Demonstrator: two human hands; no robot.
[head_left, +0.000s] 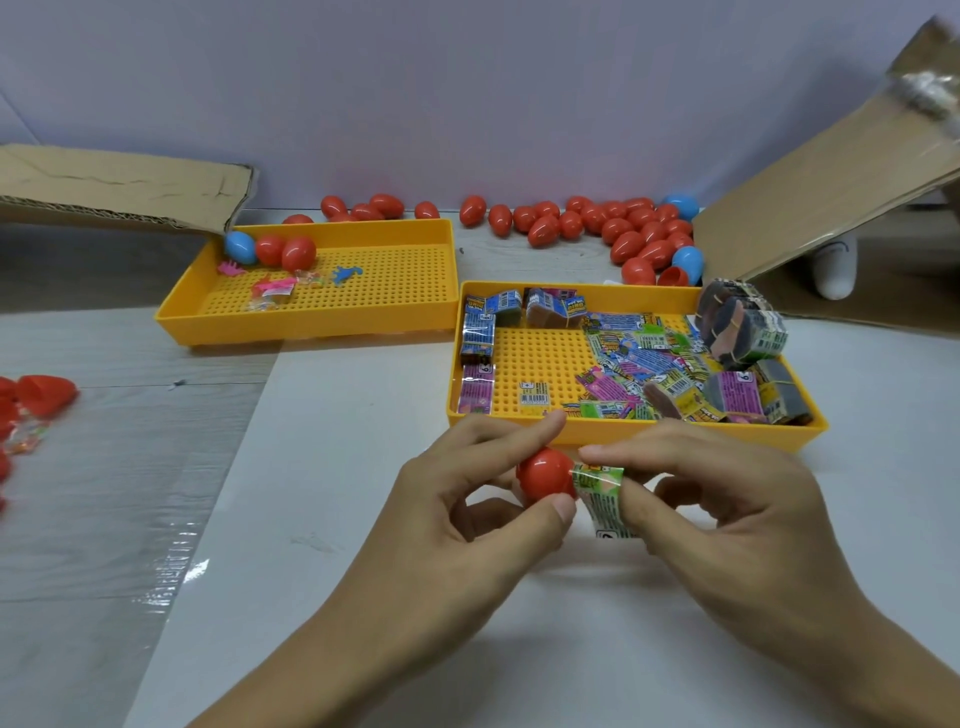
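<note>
Egg (545, 480), red, pinched in left hand (467, 525) grip; right hand (727, 514) grip pinches label (605, 499) (green, printed) touching egg.

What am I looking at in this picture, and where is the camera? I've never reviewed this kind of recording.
There is no machine here: a person works with bare hands, and the single camera sits on their head, looking forward and down. The left hand grips a red plastic egg. The right hand pinches a printed wrapper right against the egg. Just beyond the hands, a yellow tray holds many more such wrappers, loose and in bundles. A second yellow tray further left holds a few eggs and small toys. More eggs, mostly red, lie along the back wall.
</note>
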